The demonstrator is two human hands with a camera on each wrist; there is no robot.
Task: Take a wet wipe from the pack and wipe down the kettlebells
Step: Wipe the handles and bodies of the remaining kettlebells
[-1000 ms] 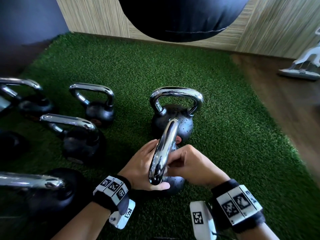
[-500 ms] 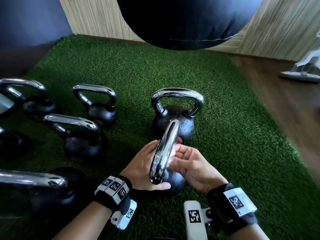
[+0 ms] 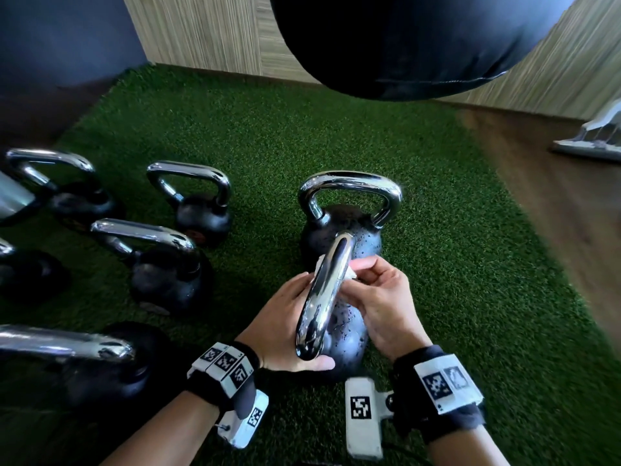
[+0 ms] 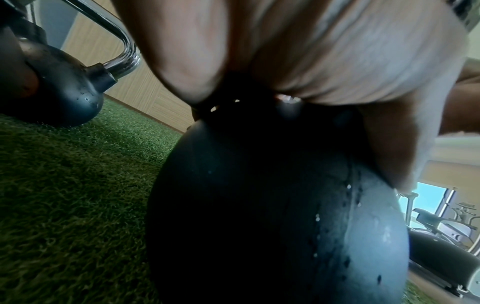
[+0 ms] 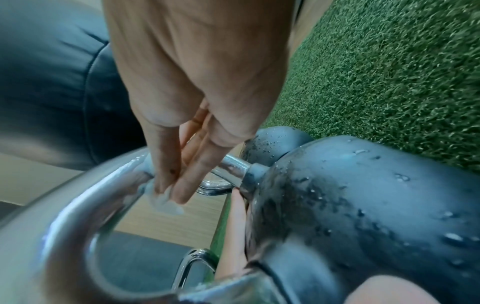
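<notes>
Green turf (image 3: 437, 264) is carrying spare kettlebells (image 3: 164, 274) at far left. Next, the left hand (image 3: 279, 327) is cupping the near kettlebell (image 3: 346, 334), fingers together, thumb wrapping underneath. The right hand (image 3: 379, 304), fingers pressed together, is pinching the wipe (image 3: 349, 273) against the chrome handle (image 3: 331, 284). Droplets (image 5: 311, 191) are beading on the iron, so the cupping hand is probably risking a slip, letting the weight roll onto fingers.

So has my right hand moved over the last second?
Yes. The right hand has slid along the near kettlebell's chrome handle, away from the person, pinching the wet wipe.
</notes>
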